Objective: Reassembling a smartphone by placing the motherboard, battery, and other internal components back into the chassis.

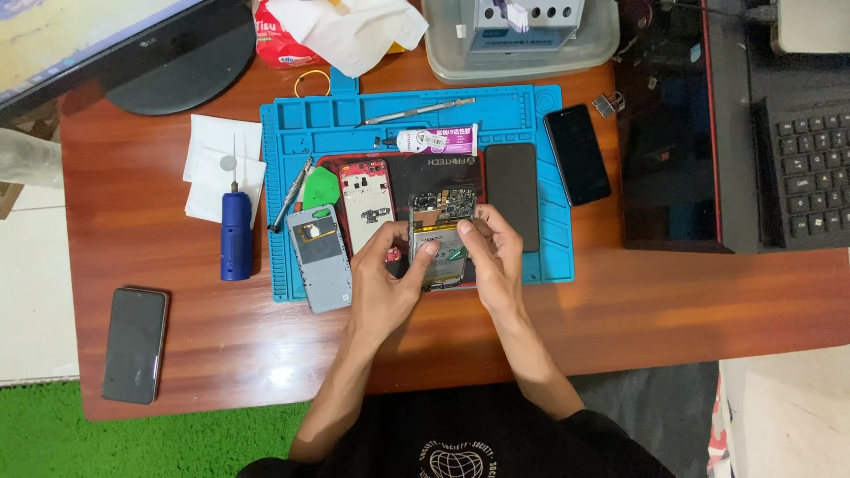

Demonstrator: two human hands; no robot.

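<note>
Desk [133, 221] — blue mat [549, 265], opened phone [440, 239]

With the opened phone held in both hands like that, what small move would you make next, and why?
Probably lift the right hand fingertips slightly to work loose the part they pinch at the top of the opened phone. The left hand already steadies the phone's left edge over the blue mat, its circuit board and battery lie exposed, and no tool is in either hand.
</note>
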